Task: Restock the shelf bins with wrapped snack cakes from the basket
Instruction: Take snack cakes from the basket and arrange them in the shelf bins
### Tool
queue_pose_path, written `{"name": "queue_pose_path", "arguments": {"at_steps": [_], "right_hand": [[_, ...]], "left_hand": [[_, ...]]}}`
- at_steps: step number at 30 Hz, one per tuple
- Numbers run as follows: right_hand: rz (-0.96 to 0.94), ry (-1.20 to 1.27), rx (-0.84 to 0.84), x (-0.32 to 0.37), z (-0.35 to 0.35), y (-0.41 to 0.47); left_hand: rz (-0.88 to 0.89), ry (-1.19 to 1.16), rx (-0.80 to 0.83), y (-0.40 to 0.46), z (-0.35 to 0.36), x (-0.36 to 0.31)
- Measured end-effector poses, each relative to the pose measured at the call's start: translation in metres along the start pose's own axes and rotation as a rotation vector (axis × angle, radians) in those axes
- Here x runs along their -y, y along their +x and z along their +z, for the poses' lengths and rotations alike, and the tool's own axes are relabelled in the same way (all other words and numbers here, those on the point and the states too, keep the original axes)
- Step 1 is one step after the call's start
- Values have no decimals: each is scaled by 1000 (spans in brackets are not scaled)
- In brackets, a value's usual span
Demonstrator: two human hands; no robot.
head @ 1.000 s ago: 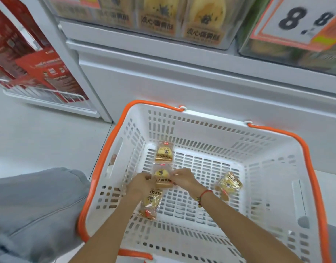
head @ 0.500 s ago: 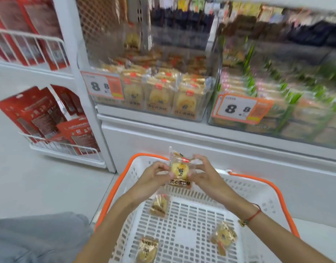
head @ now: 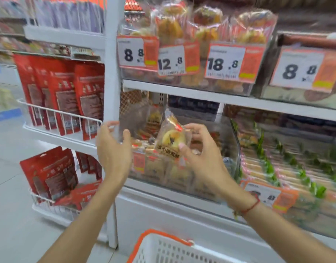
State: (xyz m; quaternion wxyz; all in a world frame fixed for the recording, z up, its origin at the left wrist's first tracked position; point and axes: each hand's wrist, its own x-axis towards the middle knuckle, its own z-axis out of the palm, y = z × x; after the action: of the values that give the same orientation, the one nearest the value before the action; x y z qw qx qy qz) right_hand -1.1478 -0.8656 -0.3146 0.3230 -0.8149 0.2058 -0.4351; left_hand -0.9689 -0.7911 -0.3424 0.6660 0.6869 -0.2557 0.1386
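A: Nearest to us we see the rim of the white basket (head: 163, 249) with its orange handle (head: 159, 236), down at the bottom edge of the view.

B: Above it our two forearms rise toward the shelf. A red string bracelet (head: 251, 206) sits on the right wrist.

A: Our right hand (head: 199, 158) pinches a wrapped snack cake (head: 171, 138) between thumb and fingertips. The thumb presses the lower right of the wrapper, and the fingers curl at its upper right corner by the red tab.

B: The cake is tilted, held in the air in front of the clear bin (head: 182, 168), touching nothing else that we can make out.

A: Our left hand (head: 114, 149) holds nothing. Its fingers are spread and loosely bent, just left of the cake, in front of the white shelf post (head: 111, 76).

B: Behind the cake, the bin holds more cakes of the same kind, standing in rows. Blur hides their count.

A: To the right, a second bin carries green-and-pink packs (head: 288, 162) with an orange price tag (head: 267, 196) on its front.

B: Left of the post, red pouches (head: 68, 99) stand in wire racks.

A: Farthest up, the higher shelf shows bagged pastries (head: 207, 25) behind price tags reading 8.8, 12.8, 18.8 and 8.8.
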Motion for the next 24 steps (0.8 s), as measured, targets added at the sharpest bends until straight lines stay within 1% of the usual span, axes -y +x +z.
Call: {"name": "queue_pose_path", "arguments": {"at_steps": [2,4,7,10,12,14,17,21,24], "right_hand": [[92,-5,27,-1,7,33],[171,-29,58,-8,18,66],[255,-77,88,-26,39,113],[316,-56,117,-47,67,154],[295,-97,91,-64,87,177],[257,-190,81,-81,103,193],[189,-252,76,-99,119,206],[121,-297,-11,-115,135,221],[66,-382,-95,-113,142,220]], "left_hand": [[99,136,-15,27,4,13],[171,196,16,46,8,29],[245,196,14,61,16,48],[237,139,-40,66,20,57],[237,112,-66,68,23,61],[232,101,-87,69,27,62],[216,90,-103,68,31,63],[219,74,-119,68,34,64],[215,62,-122,68,36,65]]}}
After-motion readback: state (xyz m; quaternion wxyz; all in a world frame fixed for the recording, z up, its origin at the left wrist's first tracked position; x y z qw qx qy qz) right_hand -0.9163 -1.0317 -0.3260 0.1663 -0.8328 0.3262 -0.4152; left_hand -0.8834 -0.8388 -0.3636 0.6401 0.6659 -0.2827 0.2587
